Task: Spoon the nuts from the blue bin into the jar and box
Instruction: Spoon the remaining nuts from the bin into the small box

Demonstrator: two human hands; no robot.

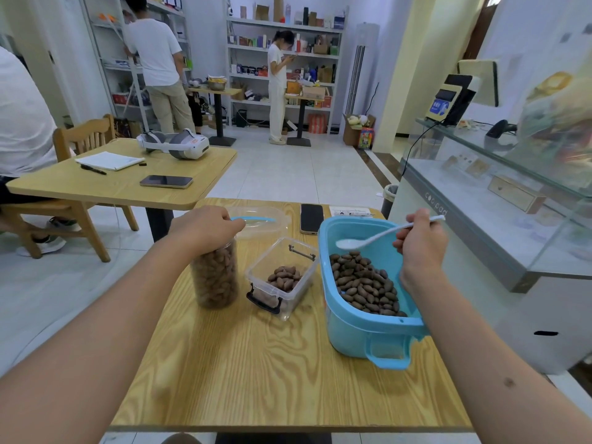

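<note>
Left hand (pixel 205 227) sits over the top of the jar (pixel 215 277), fingers curled down round its mouth, gripping it. Jar stands upright on the wooden table (pixel 256 373), packed w/ nuts nearly to the top.

Right hand (pixel 421 240) is above the blue bin (pixel 362 334), fingers closed on the handle of a white spoon (pixel 384 233). Spoon bowl points left, hovering just over the nuts (pixel 365 283) in the bin, apart from them; bowl looks empty.

Blue bin is on the table's right side, nuts heaped across its bottom. Clear box (pixel 282 280) stands between jar & bin, open, w/ a small pile of nuts inside (bottom only part-covered) and a black latch at its near end.

Behind the box: a clear lid (pixel 266 224) w/ blue seal lying flat, touching nothing else I can make out. A phone (pixel 311 217) lies face up at the table's far edge, w/ a paper slip (pixel 350 211) just beside it.

Further back, another table carries a headset (pixel 174 144), notepad (pixel 110 161), 2nd phone (pixel 166 181).
</note>
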